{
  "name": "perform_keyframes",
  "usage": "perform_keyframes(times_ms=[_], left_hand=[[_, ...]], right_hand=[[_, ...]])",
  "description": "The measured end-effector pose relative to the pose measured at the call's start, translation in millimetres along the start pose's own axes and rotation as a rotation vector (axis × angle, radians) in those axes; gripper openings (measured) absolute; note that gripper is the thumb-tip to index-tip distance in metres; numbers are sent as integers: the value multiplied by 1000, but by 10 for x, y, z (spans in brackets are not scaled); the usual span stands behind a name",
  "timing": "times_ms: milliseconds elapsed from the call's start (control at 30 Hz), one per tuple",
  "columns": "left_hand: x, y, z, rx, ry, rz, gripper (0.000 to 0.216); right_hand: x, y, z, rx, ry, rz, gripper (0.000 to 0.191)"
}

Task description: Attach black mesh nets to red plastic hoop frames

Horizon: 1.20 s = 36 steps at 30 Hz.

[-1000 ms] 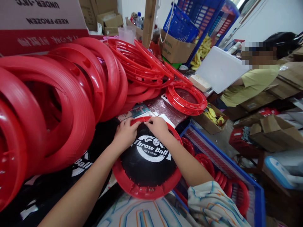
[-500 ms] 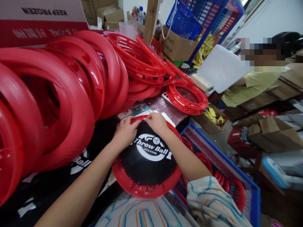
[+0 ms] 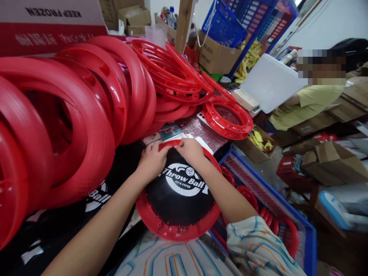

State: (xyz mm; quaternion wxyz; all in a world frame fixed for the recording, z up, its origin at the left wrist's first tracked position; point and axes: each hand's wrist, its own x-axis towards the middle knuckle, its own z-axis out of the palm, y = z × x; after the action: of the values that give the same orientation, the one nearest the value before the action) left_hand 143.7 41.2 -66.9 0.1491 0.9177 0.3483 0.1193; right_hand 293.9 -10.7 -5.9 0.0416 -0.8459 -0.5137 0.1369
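A: Grip?
B: Both closed. Left hand (image 3: 151,161) and right hand (image 3: 189,151) pinch the far edge of the black mesh (image 3: 178,203) at 12 o'clock on the red frame (image 3: 172,231). The fingertips nearly meet.
A: Where's the frame?
B: Flat on the table, right before the person, at 6 o'clock in view. The mesh lies on top, logo up.
A: The step, done well?
B: My read: they're seating the mesh edge on the rim pegs. Pull it taut and even, press hole by hole, and work both ways round from 12. Slack would wrinkle the print.
A: Materials?
B: The frame is hard glossy moulded plastic, round, with small studs showing on the near rim. The mesh is soft, fine and perforated, with white lettering.
A: Around it?
B: Thick ribbed red rings (image 3: 86,115) lean in a row at 9 to 10. Thin red hoops (image 3: 172,76) are piled at 12. A blue crate (image 3: 267,188) at 4 holds more red parts. A co-worker's yellow-green sleeve (image 3: 304,105) is at 2, well apart.
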Motion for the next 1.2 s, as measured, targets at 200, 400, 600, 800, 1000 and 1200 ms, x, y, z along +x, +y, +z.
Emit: perform_keyframes(times_ms=[200,400,600,800,1000,1200], left_hand=[[-3,18,-37,4,-24,0,45],[-17,36,-74,5,-52,-12,45],[-15,44,-83,14,-66,-24,42],[-4,64,-99,37,-65,-32,43],[-8,63,-87,55,-56,-23,42],[-15,59,-66,69,-38,-22,44]], right_hand=[[-93,103,3,67,6,-89,21],[-110,102,26,36,67,-167,26],[-123,63,87,-75,37,-272,32],[-140,52,54,-148,-7,-330,30],[-147,174,-27,-107,21,-257,22],[-80,249,-46,-22,77,-214,21]])
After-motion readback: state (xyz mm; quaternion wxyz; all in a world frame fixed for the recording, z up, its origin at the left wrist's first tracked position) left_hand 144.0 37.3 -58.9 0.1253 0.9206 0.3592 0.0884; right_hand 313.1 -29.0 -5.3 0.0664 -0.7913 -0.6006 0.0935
